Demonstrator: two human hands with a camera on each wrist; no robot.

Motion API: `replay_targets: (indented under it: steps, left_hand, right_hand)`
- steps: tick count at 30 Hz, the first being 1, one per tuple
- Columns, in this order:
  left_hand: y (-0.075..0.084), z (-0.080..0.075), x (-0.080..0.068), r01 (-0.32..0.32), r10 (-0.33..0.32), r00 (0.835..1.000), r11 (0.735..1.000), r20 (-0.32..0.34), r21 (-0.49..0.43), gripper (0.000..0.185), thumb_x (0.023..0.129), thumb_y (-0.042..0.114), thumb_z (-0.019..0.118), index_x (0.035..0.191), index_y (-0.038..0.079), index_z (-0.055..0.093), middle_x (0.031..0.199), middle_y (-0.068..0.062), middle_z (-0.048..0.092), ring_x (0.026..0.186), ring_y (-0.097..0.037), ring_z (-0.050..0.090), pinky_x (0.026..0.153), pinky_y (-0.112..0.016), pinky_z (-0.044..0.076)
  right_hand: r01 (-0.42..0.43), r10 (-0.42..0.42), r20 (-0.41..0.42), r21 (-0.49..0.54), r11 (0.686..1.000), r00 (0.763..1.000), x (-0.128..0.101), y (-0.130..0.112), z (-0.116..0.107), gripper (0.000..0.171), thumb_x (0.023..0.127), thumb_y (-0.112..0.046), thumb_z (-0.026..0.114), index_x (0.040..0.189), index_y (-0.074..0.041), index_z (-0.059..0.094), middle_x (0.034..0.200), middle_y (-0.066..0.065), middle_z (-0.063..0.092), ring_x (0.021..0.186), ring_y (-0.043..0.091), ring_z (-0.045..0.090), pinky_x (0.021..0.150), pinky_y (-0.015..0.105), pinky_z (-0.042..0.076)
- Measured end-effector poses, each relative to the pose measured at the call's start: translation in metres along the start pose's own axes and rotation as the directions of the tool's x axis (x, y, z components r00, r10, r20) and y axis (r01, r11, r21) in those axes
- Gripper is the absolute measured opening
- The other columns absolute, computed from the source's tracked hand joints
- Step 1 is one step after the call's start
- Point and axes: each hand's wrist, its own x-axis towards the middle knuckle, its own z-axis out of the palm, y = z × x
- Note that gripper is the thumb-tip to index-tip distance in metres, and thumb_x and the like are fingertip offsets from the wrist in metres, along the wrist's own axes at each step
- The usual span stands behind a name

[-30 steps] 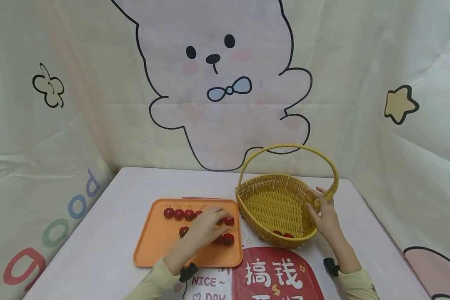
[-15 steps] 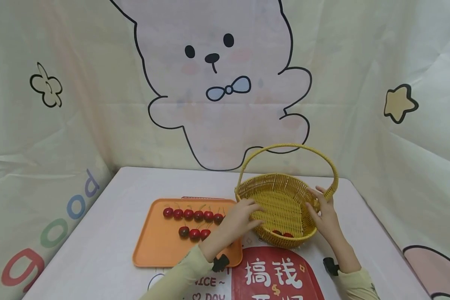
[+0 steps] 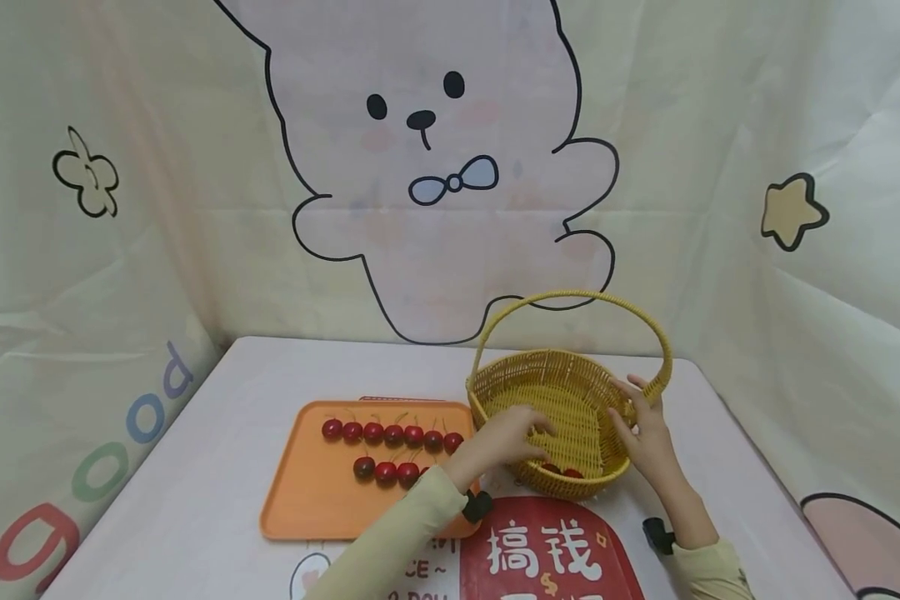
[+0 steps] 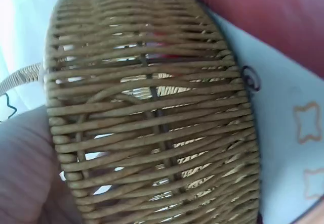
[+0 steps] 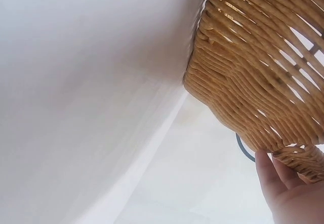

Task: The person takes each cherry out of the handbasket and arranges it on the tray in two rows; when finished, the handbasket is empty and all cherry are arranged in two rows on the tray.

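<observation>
Left hand: the left hand (image 3: 506, 436) reaches over the near left rim of the basket (image 3: 570, 392), fingers curled down into it. What they hold, if anything, cannot be told from the head view. The left wrist view shows only the woven wall of the basket (image 4: 152, 113) close up, with a bit of red behind the weave.

Right hand: the right hand (image 3: 642, 433) grips the right rim of the basket, beside the foot of the handle (image 3: 570, 298); fingers curl over the edge. In the right wrist view a fingertip (image 5: 268, 171) touches the underside of the weave (image 5: 243, 82).

Basket: stands on the table (image 3: 232, 392) toward its right side, just right of the tray, handle upright. Two cherries (image 3: 561, 472) lie on its floor near the front wall.

Tray: the orange tray (image 3: 300, 508) lies left of the basket, near the front edge of the table. It carries a back row of cherries (image 3: 392, 433) and a shorter row in front (image 3: 385, 472), stems pointing away.

Mat: a red printed mat (image 3: 547, 550) lies at the front edge, under the basket's near side.

Backdrop: a cloth with a drawn rabbit (image 3: 435, 167) hangs behind the table.
</observation>
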Motion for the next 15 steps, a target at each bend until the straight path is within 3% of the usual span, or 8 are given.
replay_targets:
  steps: [8,15]
  left_hand:
    - [-0.006,0.005,0.019,0.007,-0.012,0.98,1.0,0.199,0.027,0.032,0.076,0.031,0.076,0.104,0.019,0.07,0.1,0.007,0.066,0.093,-0.005,0.059,0.077,-0.017,0.046]
    - [-0.004,0.01,0.026,0.055,-0.069,0.961,0.997,0.267,0.059,0.025,0.076,0.029,0.076,0.099,0.022,0.071,0.092,0.011,0.065,0.082,-0.001,0.058,0.072,-0.017,0.046]
  right_hand:
    - [-0.005,0.005,0.003,-0.011,1.0,1.0,-0.001,0.001,0.001,0.049,0.09,-0.007,0.058,0.135,-0.015,0.043,0.14,0.02,0.026,0.108,0.045,0.048,0.073,0.064,0.045]
    - [0.009,-0.009,-0.007,-0.005,1.0,1.0,0.001,0.001,0.003,0.048,0.089,-0.005,0.059,0.134,-0.013,0.044,0.139,0.02,0.028,0.107,0.044,0.049,0.073,0.064,0.045]
